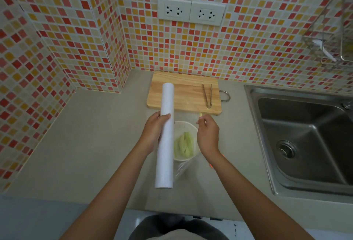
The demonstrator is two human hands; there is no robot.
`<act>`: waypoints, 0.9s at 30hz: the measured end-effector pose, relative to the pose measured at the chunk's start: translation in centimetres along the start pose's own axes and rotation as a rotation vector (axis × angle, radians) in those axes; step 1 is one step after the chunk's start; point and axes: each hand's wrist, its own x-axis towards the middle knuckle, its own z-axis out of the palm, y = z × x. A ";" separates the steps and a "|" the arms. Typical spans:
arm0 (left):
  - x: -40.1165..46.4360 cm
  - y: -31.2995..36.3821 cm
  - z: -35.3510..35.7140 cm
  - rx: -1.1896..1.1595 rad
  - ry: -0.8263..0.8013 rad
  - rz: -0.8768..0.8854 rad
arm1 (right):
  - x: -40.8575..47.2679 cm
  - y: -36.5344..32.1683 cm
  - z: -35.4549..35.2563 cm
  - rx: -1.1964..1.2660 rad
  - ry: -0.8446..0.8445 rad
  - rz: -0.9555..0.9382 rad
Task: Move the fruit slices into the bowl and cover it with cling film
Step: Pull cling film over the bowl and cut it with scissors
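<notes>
Mosaic tiles in red, orange and cream back a grey table (86,144), with a double wall socket (191,11) at 12 o'clock and a steel sink (305,140) at 3 o'clock.

Both bare forearms reach in from 6 o'clock and converge toward the middle. The left hand (152,134) is turned with its back to the left, fingers curled over the top of a cling film roll (166,136); its grip is clamped on the roll about a third of the way down from the far end. The roll's long axis runs almost straight from 12 to 6 o'clock, the far end over the near-left part of a wooden cutting board (183,92), the near end pointing back toward the person. It hangs above the table and hides the left edge of a white bowl (188,125).

The right hand (208,136) is held knuckles up, just right of the bowl, its thumb and forefinger pinched together at 12 o'clock of the hand on a small pale thing that looks like the film's edge. Clear film (181,169) shows crumpled at the bowl's near side.

Pale green fruit slices (184,145) lie in the bowl, lengthwise roughly 12 to 6. Metal tongs (207,95) rest on the board's right side, tips pointing away.
</notes>
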 end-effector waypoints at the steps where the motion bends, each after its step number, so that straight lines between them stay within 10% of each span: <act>1: 0.0 0.0 0.0 -0.002 -0.008 -0.022 | 0.0 0.2 -0.1 -0.001 -0.001 0.010; 27: 0.8 -0.8 -2.0 0.067 -0.003 -0.079 | 0.6 3.8 -3.1 -0.036 0.047 0.030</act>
